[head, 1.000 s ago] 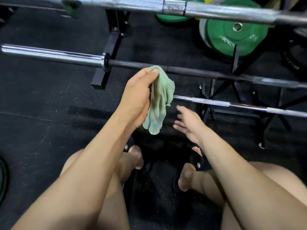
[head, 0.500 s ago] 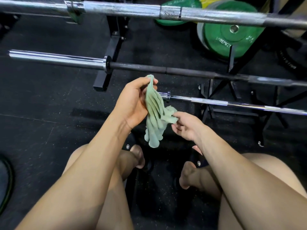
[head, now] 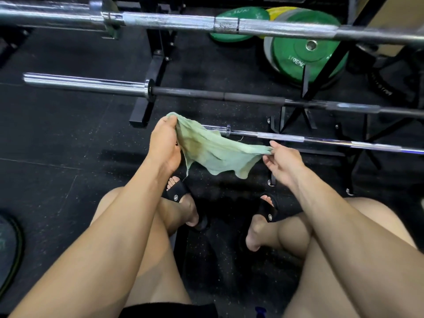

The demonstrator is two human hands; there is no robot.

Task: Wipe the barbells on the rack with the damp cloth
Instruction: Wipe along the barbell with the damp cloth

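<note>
- Hands are stretching a pale green damp cloth point(head: 213, 152) between them, in front of the lowest chrome barbell point(head: 321, 141) on the black steel rack point(head: 146, 104).
- Left hand point(head: 164, 143) fingers are pinching the cloth's upper corner.
- Right hand point(head: 283, 161) thumb and forefinger are pinching the opposite corner, other fingers spreading loosely.
- Green round weight plates point(head: 305, 56) are leaning behind the rack.

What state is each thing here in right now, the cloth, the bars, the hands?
Green damp cloth: spread out, stretched between both hands.
Left hand: grips one cloth corner.
Right hand: pinches the opposite edge.
Thin chrome barbell: racked lowest, partly behind the cloth.
Black-shaft barbell: racked, untouched.
Top silver barbell: racked, untouched.
</note>
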